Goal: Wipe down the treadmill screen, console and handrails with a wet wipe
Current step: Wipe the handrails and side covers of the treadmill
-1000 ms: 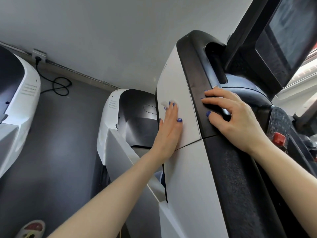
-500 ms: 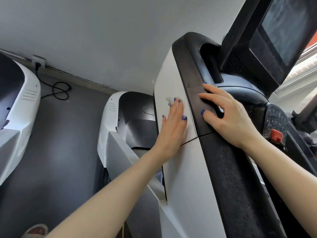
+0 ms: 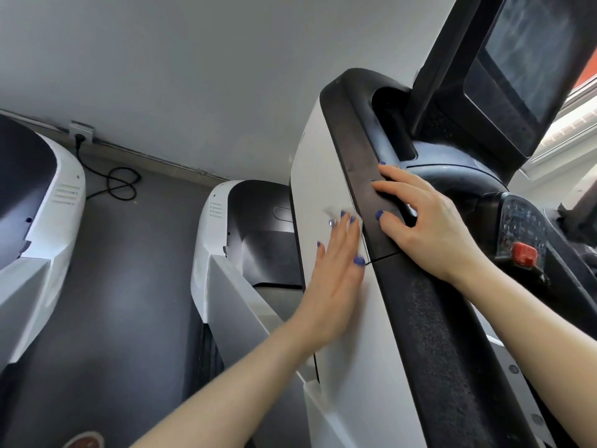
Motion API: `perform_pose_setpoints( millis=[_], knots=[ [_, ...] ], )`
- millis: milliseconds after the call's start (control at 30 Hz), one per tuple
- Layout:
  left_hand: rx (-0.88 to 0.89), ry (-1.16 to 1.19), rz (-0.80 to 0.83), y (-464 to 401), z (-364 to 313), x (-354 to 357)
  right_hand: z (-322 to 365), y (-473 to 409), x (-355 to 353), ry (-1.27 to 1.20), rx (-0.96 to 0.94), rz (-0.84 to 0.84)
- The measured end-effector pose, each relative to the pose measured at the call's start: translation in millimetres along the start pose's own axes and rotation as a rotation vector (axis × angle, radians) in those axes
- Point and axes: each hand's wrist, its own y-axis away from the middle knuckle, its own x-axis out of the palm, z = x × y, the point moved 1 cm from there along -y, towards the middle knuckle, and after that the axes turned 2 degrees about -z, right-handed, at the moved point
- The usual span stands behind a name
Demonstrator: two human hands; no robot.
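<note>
My left hand lies flat with straight fingers on the white side panel of the treadmill's left handrail. It presses a white wet wipe, of which only a bit shows past the fingertips. My right hand rests on top of the black handrail, its fingers reaching over the inner edge. The dark screen stands at the upper right. Below it lies the console with a red stop button.
A second white and black treadmill stands just left of the panel, and a third at the far left. A black cable loops on the grey floor below a wall socket.
My left hand has slid a little down the white panel toward the seam, with the wipe under it. My right hand stays on the black rail.
</note>
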Motion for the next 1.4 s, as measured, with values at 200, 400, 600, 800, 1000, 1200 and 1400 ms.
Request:
perform_pose_setpoints(
  millis=[200, 400, 600, 800, 1000, 1200, 1400],
  knots=[
    [0.001, -0.052, -0.017, -36.1, -4.2, -15.2, -1.4, 2.0, 1.2, -0.016, 0.01, -0.01],
    [-0.002, -0.024, 0.071, 14.9, -1.9, -7.8, -3.6, 3.5, 0.5, -0.06, 0.033, -0.044],
    [-0.033, -0.138, 0.022, -68.2, -0.1, -37.7, -9.5, -1.9, 2.0, -0.098, 0.044, -0.006],
    [0.133, -0.238, 0.013, -79.5, -6.4, -33.5, -22.5, -24.5, 4.4, -0.206, 0.142, -0.009],
    [0.185, -0.27, -0.037, -113.9, 1.6, -45.4, -29.3, -53.2, 13.0, -0.238, 0.158, -0.005],
    [0.067, -0.185, -0.047, -110.9, 13.1, -46.8, -34.3, -72.2, 14.9, -0.227, 0.211, 0.0],
    [0.042, -0.123, 0.128, -58.2, 22.2, -40.2, -31.5, -81.7, 17.2, -0.173, 0.195, 0.031]
  ],
)
